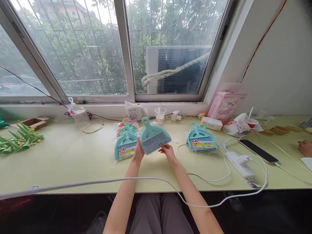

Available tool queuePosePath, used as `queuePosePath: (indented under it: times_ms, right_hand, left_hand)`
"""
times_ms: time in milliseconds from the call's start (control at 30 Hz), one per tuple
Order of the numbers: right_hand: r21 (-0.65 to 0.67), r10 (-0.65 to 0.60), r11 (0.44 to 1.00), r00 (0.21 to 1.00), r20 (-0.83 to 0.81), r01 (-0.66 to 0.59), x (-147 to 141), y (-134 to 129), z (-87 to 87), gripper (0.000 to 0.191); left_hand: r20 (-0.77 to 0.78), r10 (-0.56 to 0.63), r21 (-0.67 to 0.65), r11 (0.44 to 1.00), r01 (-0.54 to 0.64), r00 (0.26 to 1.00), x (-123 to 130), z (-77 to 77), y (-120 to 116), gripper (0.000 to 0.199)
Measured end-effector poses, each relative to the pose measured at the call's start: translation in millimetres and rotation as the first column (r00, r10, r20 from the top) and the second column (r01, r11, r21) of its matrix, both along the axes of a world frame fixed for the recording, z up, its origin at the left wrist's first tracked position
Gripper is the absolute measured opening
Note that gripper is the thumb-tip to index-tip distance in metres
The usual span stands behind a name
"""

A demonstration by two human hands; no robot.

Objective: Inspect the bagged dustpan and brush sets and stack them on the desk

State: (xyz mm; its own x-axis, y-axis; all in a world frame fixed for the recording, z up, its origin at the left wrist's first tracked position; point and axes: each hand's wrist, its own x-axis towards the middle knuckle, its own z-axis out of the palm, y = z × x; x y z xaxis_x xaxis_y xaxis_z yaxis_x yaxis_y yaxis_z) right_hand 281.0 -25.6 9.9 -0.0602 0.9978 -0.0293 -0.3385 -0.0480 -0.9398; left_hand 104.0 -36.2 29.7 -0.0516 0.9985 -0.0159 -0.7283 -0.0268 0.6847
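A teal dustpan with a grey-bristled brush (154, 138) is held tilted above the table, its handle pointing up and left. My left hand (139, 150) grips its left edge, fingers partly hidden behind it. At the lower right edge, by the bristles, my right hand (167, 152) pinches it between thumb and fingers. Just left lies a pile of wrapped dustpan sets (126, 144), teal in front, with pink and green handles behind. Another stack of wrapped teal sets (202, 139) rests to the right.
A white cable crosses in front of my forearms. On the right are a power strip (240, 165), a phone (258, 151), a pink box (225, 107) and another person's hand (305, 148). Green artificial plants (20, 138) lie far left. A lidded cup (160, 115) stands behind.
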Motion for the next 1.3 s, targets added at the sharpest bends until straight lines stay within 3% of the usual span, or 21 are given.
queuePosePath:
  times_ms: [100,200,300,367,433,500,567,600,667,733,767,800,833,867,900,933,967,1000,1100,1200,1300]
  right_hand:
    - [0.026,0.047,0.999,0.998,0.040,-0.048,-0.6,-2.7,2.0,0.049]
    - [0.047,0.123,0.991,0.991,0.059,-0.126,-0.4,-6.9,3.3,0.045]
    - [0.034,0.143,0.989,0.990,0.010,-0.143,0.6,-10.3,3.2,0.043]
    - [0.000,0.102,0.995,0.994,-0.050,-0.102,2.3,-10.5,2.8,0.045]
    - [-0.041,0.054,0.997,0.994,-0.100,-0.058,4.9,-8.9,2.5,0.047]
    - [-0.071,0.017,0.997,0.990,-0.138,-0.027,7.7,-6.1,2.2,0.048]
    - [-0.091,-0.014,0.996,0.988,-0.154,-0.001,9.8,-3.5,1.8,0.050]
    - [-0.098,-0.028,0.995,0.988,-0.152,0.013,10.3,-2.7,1.4,0.051]
    - [-0.103,-0.037,0.994,0.989,-0.141,0.022,10.5,-2.2,0.5,0.052]
    - [-0.087,-0.031,0.996,0.989,-0.145,0.018,9.5,-2.7,-0.5,0.053]
    - [-0.073,-0.022,0.997,0.989,-0.149,0.011,8.8,-3.0,-0.9,0.053]
    - [-0.056,-0.011,0.998,0.989,-0.149,0.003,8.1,-3.2,-1.1,0.054]
    - [-0.039,0.001,0.999,0.990,-0.141,-0.006,7.4,-3.1,-1.2,0.054]
    - [-0.023,0.016,1.000,0.992,-0.124,-0.019,6.9,-2.9,-1.3,0.054]
    - [-0.012,0.032,0.999,0.995,-0.098,-0.033,6.4,-2.6,-1.3,0.055]
    - [-0.011,0.042,0.999,0.997,-0.068,-0.043,6.1,-2.4,-1.4,0.056]
    - [-0.021,0.047,0.999,0.998,-0.030,-0.048,5.8,-2.5,-1.6,0.056]
    - [-0.035,0.047,0.998,0.999,0.021,-0.046,5.3,-3.2,-2.0,0.055]
    - [-0.020,0.003,1.000,0.959,0.284,0.003,2.0,-9.1,-3.4,0.048]
    - [0.237,-0.236,0.963,0.816,0.527,0.126,-4.3,-17.9,-2.7,0.036]
    - [0.523,-0.494,0.822,0.742,0.454,0.227,-9.5,-22.5,1.5,0.032]
  left_hand:
    - [0.025,0.163,0.061,0.984,-0.165,0.986,-12.9,13.1,-1.5,0.052]
    - [0.103,0.330,0.121,0.932,-0.341,0.938,-46.1,30.0,-7.5,0.053]
    - [0.091,0.504,0.267,0.819,-0.509,0.859,-101.9,48.5,-18.3,0.052]
    - [-0.011,0.659,0.261,0.728,-0.634,0.752,-146.5,55.6,-26.9,0.051]
    - [-0.242,0.768,0.200,0.638,-0.744,0.593,-189.9,54.4,-36.8,0.053]
    - [-0.545,0.789,0.127,0.412,-0.902,0.284,-226.0,46.3,-49.1,0.048]
    - [-0.763,0.645,0.117,0.206,-0.971,0.045,-249.8,38.1,-63.7,0.047]
    - [-0.816,0.576,0.154,0.134,-0.979,-0.049,-255.9,36.5,-70.9,0.055]
    - [-0.810,0.543,0.313,0.078,-0.947,-0.223,-253.7,41.2,-81.4,0.070]
    - [-0.692,0.651,0.495,0.115,-0.861,-0.311,-229.8,54.4,-82.8,0.060]
    - [-0.635,0.730,0.541,0.187,-0.820,-0.253,-209.4,61.8,-79.5,0.048]
    - [-0.605,0.789,0.545,0.312,-0.778,-0.107,-183.9,68.2,-73.7,0.038]
    - [-0.599,0.793,0.510,0.485,-0.711,0.112,-154.5,72.7,-66.1,0.034]
    - [-0.604,0.710,0.449,0.678,-0.582,0.362,-122.4,74.5,-57.4,0.034]
    - [-0.593,0.558,0.373,0.830,-0.415,0.581,-89.6,73.6,-48.3,0.037]
    - [-0.553,0.390,0.289,0.919,-0.269,0.736,-57.7,70.2,-39.7,0.039]
    - [-0.503,0.267,0.218,0.960,-0.179,0.822,-28.5,64.6,-32.1,0.040]
    - [-0.461,0.241,0.218,0.964,-0.154,0.854,-3.4,57.6,-25.9,0.040]
    - [-0.410,0.375,0.287,0.918,-0.272,0.831,41.1,32.7,-16.9,0.034]
    - [-0.481,0.495,0.370,0.863,-0.344,0.724,47.5,10.6,-18.5,0.036]
    - [-0.590,0.428,0.419,0.887,-0.194,0.685,43.3,0.0,-26.7,0.040]
